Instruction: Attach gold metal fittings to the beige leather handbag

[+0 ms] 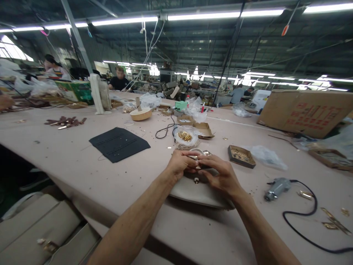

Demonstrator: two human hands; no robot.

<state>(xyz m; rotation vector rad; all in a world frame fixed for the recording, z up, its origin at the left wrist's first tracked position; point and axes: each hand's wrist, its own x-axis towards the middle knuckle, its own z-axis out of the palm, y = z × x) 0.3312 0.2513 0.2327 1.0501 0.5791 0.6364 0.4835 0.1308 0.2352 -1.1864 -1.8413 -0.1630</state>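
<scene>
Two hands, left (180, 164) and right (220, 176), are meeting over one pale bag (198, 191) at the near edge. One black mat (119, 143) is lying to the left, one fan (99, 94) standing far behind it. One bowl (141, 114) is sitting far centre. Two open small boxes are showing: one (241, 156) right of the hands, one (203, 129) farther back. One big carton (306, 112) is resting far right, and one power tool (276, 188) is lying near right.

A factory workshop: a long shared worktable (68, 162) under strip lights (124, 20) at twelve o'clock, other workers (119, 79) seated at eleven, a cardboard box (305, 112) at two, trays of gold fittings (240, 156) near centre.
</scene>
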